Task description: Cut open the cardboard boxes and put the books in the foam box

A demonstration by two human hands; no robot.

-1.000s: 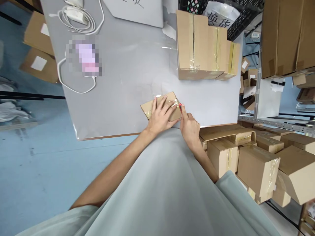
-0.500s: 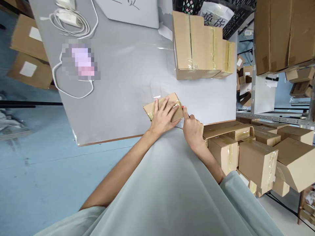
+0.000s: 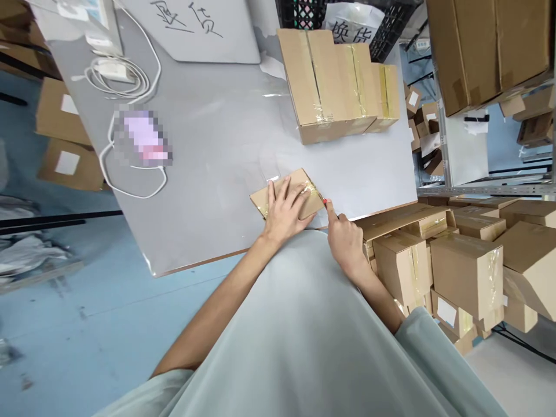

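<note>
A small flat cardboard box (image 3: 309, 205) with clear tape lies tilted near the table's front edge. My left hand (image 3: 284, 211) rests on top of it, fingers spread flat, pressing it against the table. My right hand (image 3: 346, 236) is closed round a small box cutter (image 3: 325, 201), of which little more than a red tip shows. That tip meets the box's right edge, close to the tape, and the index finger stretches along the tool. The blade itself cannot be made out.
Taped cartons (image 3: 334, 87) stand at the table's back right, before a black crate (image 3: 386, 35). A lettered white board (image 3: 208, 35), coiled white cable (image 3: 115, 75) and blurred-out item (image 3: 145, 136) lie on the grey table (image 3: 208, 162). More boxes (image 3: 467, 278) are stacked to the right.
The view has turned and shifted slightly. The box cutter's red tip sits a little farther down along the box's right edge, and my right hand has drawn back with it. My left hand stays on the box.
</note>
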